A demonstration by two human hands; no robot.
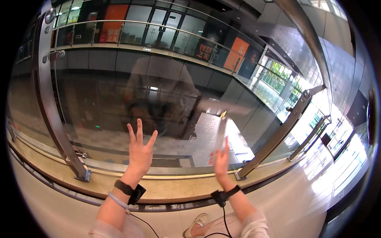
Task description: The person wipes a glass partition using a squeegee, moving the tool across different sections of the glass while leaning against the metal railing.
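Note:
My left hand is raised in front of a glass railing panel, fingers apart and holding nothing. Whether its fingertips touch the glass I cannot tell. My right hand grips the handle of a T-shaped window-cleaning tool, which is blurred. Its wide pale head lies roughly level across the right half of the panel, and a yellow part shows where handle and head meet. A faint reflection of a person shows in the pane.
Metal posts stand left and right of the panel, on a tan stone ledge. A round handrail curves at upper right. Beyond the glass lies a lower floor. Black straps and cables hang from my wrists.

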